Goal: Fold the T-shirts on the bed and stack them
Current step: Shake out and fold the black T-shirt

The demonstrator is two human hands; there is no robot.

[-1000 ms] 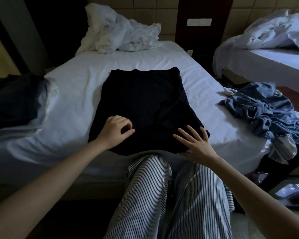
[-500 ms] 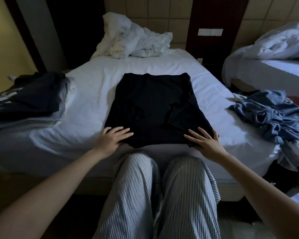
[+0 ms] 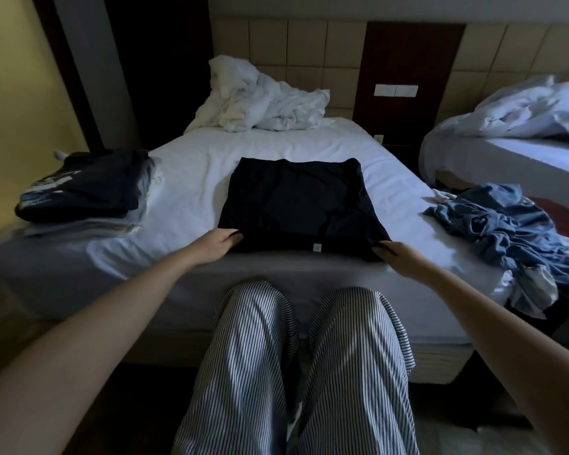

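Pinches the near-left corner of the black T-shirt (image 3: 296, 205) with the left hand (image 3: 216, 244), the near-right corner with the right hand (image 3: 396, 257), fingers curled onto cloth. Holds it flat, folded, at the near edge of the bed (image 3: 194, 165). Beyond: folded stack (image 3: 83, 195) at left edge, blue pile (image 3: 506, 231) at right edge.

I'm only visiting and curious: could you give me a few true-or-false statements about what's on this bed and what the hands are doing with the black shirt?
1. The black T-shirt lies folded in the middle of the bed. True.
2. Both hands are clear of the shirt. False: the left hand and right hand each hold a near corner.
3. The folded stack sits on the bed's right side. False: it is on the left; crumpled blue clothes lie on the right.
4. A rumpled white duvet lies at the head of the bed. True.
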